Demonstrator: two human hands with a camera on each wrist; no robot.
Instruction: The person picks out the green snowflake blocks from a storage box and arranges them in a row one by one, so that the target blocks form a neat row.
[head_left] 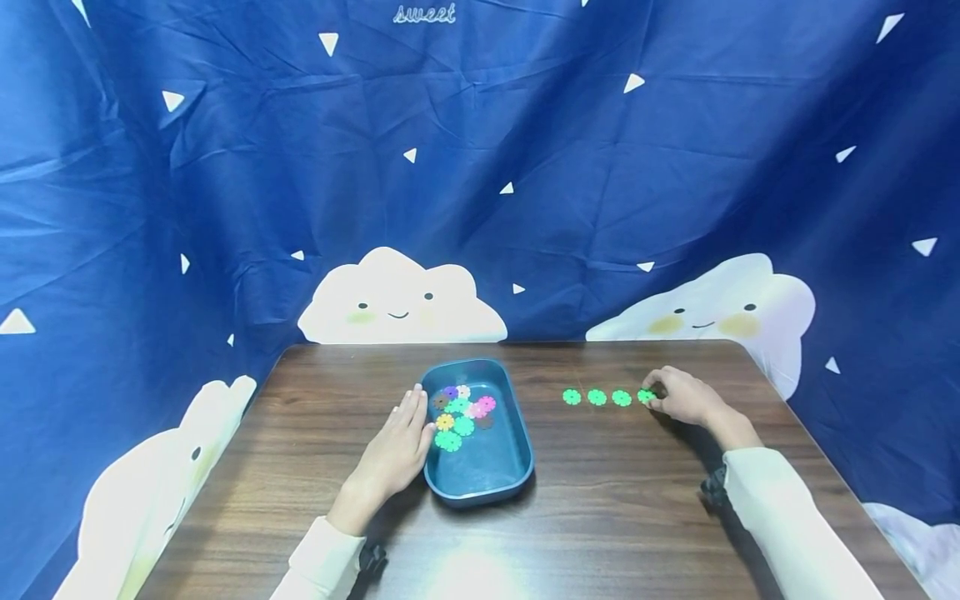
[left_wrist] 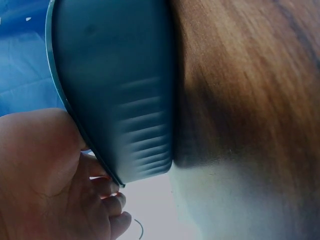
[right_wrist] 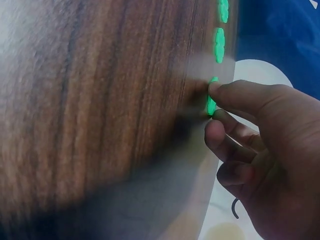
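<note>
Pinching a green flower-shaped disc [head_left: 646,396]: flat, notched rim, lying at the right end of a row of four green discs [head_left: 597,397] on the wooden table [head_left: 600,500]. Right hand [head_left: 681,396] is resting knuckles-up, fingers curled, thumb and fingertips [right_wrist: 216,90] closing on the disc's edge, so the grip is grasping that disc at its tips. Left hand [head_left: 401,446] is lying flat with straight fingers, released, pressing against the left wall of the blue tray [head_left: 480,483], which is holding mixed-colour discs [head_left: 461,412].
</note>
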